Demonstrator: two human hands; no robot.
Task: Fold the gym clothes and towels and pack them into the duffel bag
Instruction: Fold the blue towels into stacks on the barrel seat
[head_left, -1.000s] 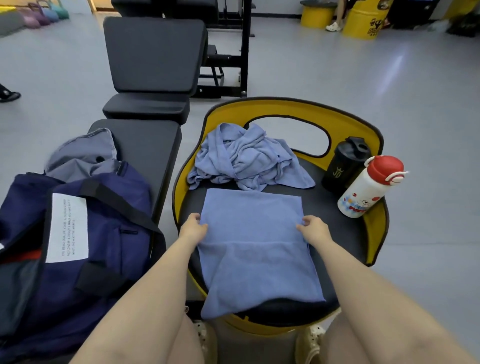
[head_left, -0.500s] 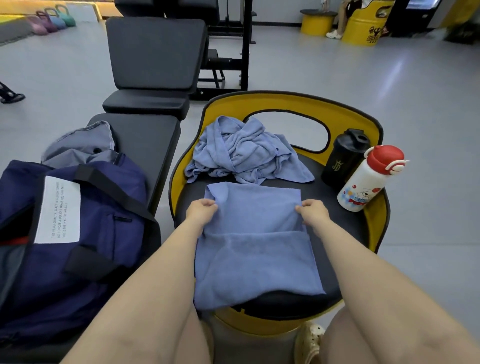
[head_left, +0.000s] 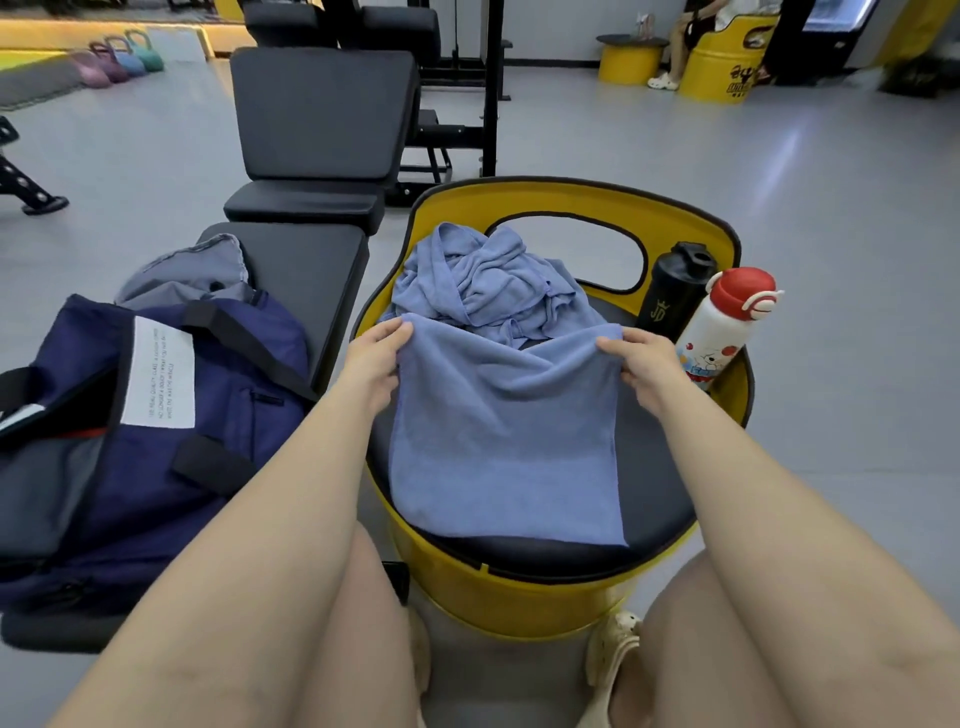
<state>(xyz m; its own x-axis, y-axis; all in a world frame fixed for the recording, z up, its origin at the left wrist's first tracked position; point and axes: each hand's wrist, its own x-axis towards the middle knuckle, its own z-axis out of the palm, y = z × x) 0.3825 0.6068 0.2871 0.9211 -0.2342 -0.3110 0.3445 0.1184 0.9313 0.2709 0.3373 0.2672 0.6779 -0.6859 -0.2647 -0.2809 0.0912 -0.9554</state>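
A blue towel (head_left: 504, 441) lies partly folded on the black seat of a yellow barrel chair (head_left: 566, 202). My left hand (head_left: 376, 358) pinches its far left corner and my right hand (head_left: 641, 364) pinches its far right corner, both lifted off the seat so the far edge sags between them. Behind it a crumpled blue towel or garment (head_left: 488, 280) is heaped on the same seat. The navy duffel bag (head_left: 135, 431) sits on a black bench to my left, with grey cloth (head_left: 192, 270) at its far end.
A black shaker bottle (head_left: 672, 291) and a white bottle with a red cap (head_left: 722, 327) stand at the seat's right edge, close to my right hand. A black weight bench (head_left: 317, 119) stands behind. Kettlebells (head_left: 119, 60) and yellow barrel seats (head_left: 722, 57) are far off.
Both hands moved up the towel's sides to its far corners, gripped them and raised that edge off the seat. The view tilted upward a little.
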